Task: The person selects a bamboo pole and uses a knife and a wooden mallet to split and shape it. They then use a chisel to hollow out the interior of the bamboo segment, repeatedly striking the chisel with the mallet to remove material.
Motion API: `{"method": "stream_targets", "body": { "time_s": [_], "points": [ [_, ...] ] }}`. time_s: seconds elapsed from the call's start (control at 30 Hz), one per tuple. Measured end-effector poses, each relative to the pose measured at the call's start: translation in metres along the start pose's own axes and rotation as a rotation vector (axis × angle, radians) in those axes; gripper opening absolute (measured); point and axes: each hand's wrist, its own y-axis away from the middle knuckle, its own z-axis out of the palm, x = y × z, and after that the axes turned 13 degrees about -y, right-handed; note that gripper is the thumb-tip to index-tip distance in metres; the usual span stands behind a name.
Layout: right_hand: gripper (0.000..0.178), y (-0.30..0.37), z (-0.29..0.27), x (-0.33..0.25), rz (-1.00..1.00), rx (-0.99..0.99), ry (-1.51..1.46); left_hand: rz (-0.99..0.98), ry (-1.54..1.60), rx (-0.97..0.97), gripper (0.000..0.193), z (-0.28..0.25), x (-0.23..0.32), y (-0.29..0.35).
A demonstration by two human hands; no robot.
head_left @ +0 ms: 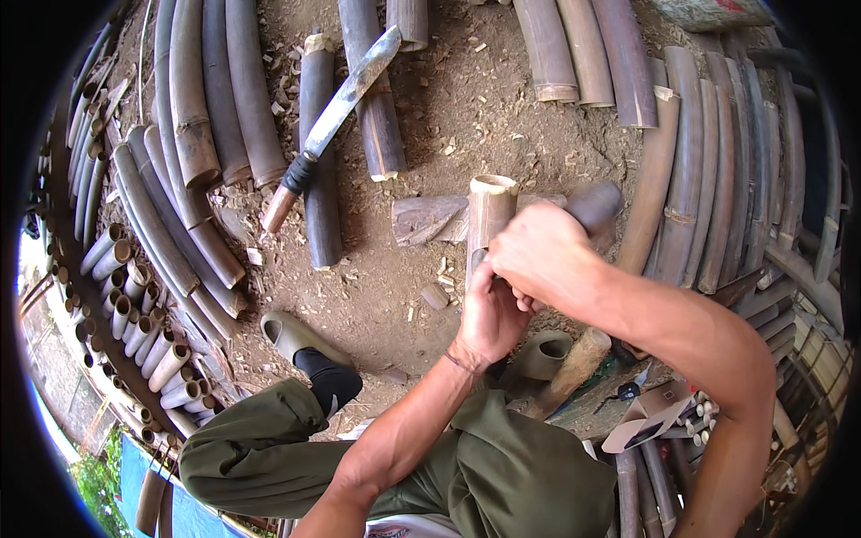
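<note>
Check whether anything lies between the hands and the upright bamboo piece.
Nothing visible does. The left hand already grips the bamboo piece low on its side, and the right hand is closed on a tool handle against it. The machete lies apart on the ground.

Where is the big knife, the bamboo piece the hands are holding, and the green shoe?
big knife (345, 94), head view, on the middle of its blade.
bamboo piece (489, 211), head view, on its upper side wall.
green shoe (291, 334), head view, on its top.

Both hands (511, 287) hold an upright bamboo section (491, 215).
</note>
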Motion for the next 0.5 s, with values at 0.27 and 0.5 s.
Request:
{"method": "stream_targets", "body": {
  "time_s": [0.27, 0.5],
  "points": [
    [0.031, 0.041, 0.086, 0.013, 0.056, 0.306, -0.541, -0.119, -1.054, -0.144, 0.067, -0.020, 0.001, 0.045],
    [0.036, 0.021, 0.145, -0.101, 0.253, 0.985, -2.072, 0.008, -1.867, 0.022, 0.079, -0.035, 0.018, 0.115]
  ]
}}
